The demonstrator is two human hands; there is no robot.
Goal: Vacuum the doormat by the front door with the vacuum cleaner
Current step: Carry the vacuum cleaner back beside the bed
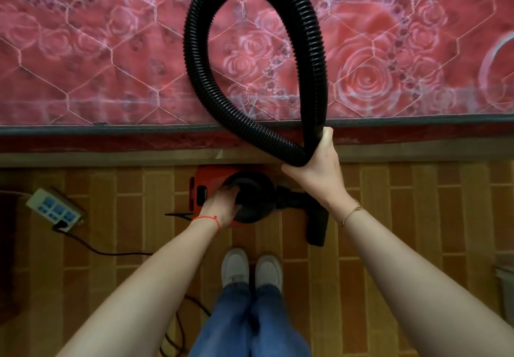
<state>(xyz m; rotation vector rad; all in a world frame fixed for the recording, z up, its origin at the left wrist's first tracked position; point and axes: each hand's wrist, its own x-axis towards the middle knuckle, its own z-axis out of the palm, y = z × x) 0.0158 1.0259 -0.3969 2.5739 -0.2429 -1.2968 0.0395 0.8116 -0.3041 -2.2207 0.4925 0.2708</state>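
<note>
Your right grip is curled around the black corrugated hose, pinching two runs of it together just in front of the mattress edge, so the hose rises in one big loop over the pink rose-patterned mattress. Your left grip rests on the black top of the red vacuum cleaner; its fingers curl down onto the dome, but you cannot tell from here whether they actually clasp a handle.

The vacuum cleaner sits on the brick-patterned floor, close against the base of the bed, just beyond your two white shoes. One black nozzle lies on the floor to the right of the machine, near your right forearm. To the left, one white power strip lies on the floor with one black cord plugged into it; the cord trails right and passes behind your left forearm, and more cord shows lower down beside your left leg. A grey object at the right edge, low in view, is too cut off to name.

The mattress edge runs straight across the view and blocks the far side. Open floor lies to the right of the nozzle and between the power strip and the machine. No doormat is visible.
</note>
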